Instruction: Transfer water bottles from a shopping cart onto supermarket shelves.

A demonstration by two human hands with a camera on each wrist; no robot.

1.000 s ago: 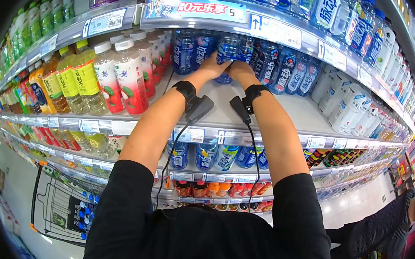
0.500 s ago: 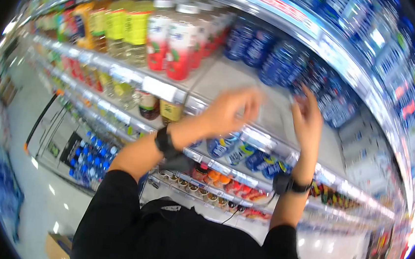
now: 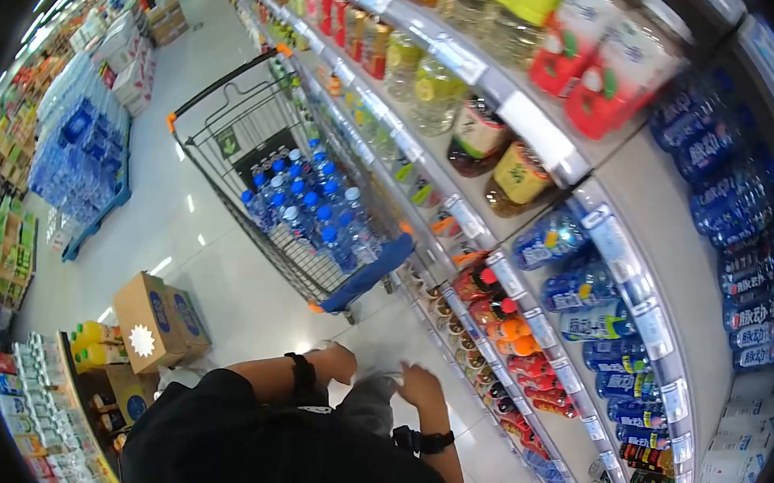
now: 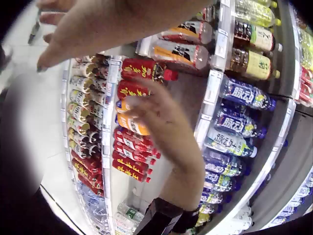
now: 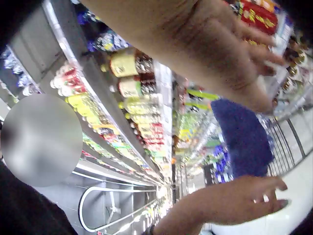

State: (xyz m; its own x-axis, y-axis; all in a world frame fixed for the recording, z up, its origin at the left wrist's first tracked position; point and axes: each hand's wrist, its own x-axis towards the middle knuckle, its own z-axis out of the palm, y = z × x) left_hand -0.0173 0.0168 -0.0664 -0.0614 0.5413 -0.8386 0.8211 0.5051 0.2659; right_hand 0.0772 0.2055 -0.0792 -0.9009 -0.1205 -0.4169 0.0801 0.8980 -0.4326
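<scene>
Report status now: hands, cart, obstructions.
Left hand, right hand: both empty. Cart on floor ahead, blue-capped bottles inside. Nothing visible between hands and cart; carton off to the left.

Here it comes, big white 脉动 across the blue drink bottles (image 3: 758, 315) on the upper shelf at the far right, and 脉动 again on the pale-labelled bottle (image 3: 593, 326) a shelf lower! Over to the left wrist camera, and it's sharper: 脉动 on this dark-blue bottle (image 4: 242, 93), 脉动 once more on its pale neighbour (image 4: 230, 140). Red bottles (image 4: 129, 168) carry large yellow characters, too smeared to call. Price tags (image 3: 651, 324) line the shelf edge, figures too small. A green sign (image 3: 229, 142) with a white symbol shows by the shopping cart (image 3: 270, 155); the cardboard box (image 3: 155, 318) bears blue print, illegible.
</scene>
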